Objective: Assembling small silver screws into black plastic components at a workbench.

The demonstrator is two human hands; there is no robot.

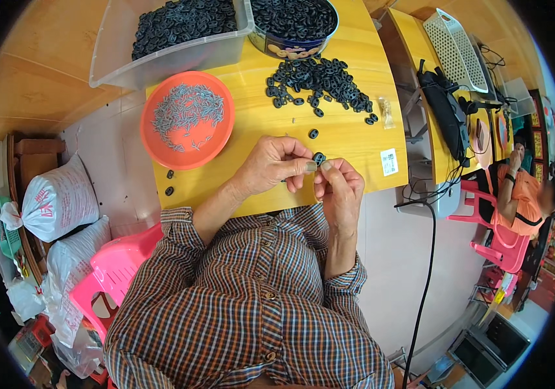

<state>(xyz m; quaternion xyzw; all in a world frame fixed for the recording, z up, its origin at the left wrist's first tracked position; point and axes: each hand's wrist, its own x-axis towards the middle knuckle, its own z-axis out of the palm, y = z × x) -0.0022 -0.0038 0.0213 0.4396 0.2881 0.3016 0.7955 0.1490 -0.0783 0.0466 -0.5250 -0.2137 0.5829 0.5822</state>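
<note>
A small black oval plastic piece with two holes (319, 157) is pinched between both hands above the table's near edge. My left hand (267, 165) grips it between thumb and forefinger. On its right side, my right hand (342, 187) has thumb and fingertips pressed against the piece; whether a pin is there too is hidden. A single similar piece (313, 133) lies just beyond the fingers. Farther back spreads a loose pile of these black pieces (323, 81). To the left, an orange plate (190, 160) holds many small grey metal pins (183, 110).
A clear plastic bin (180, 72) and a round tin (293, 48), both full of black pieces, stand at the back. A small packet (386, 113) and white label (389, 162) lie right. Pink chairs (118, 259), white sacks (60, 198) and another person (520, 198) are around.
</note>
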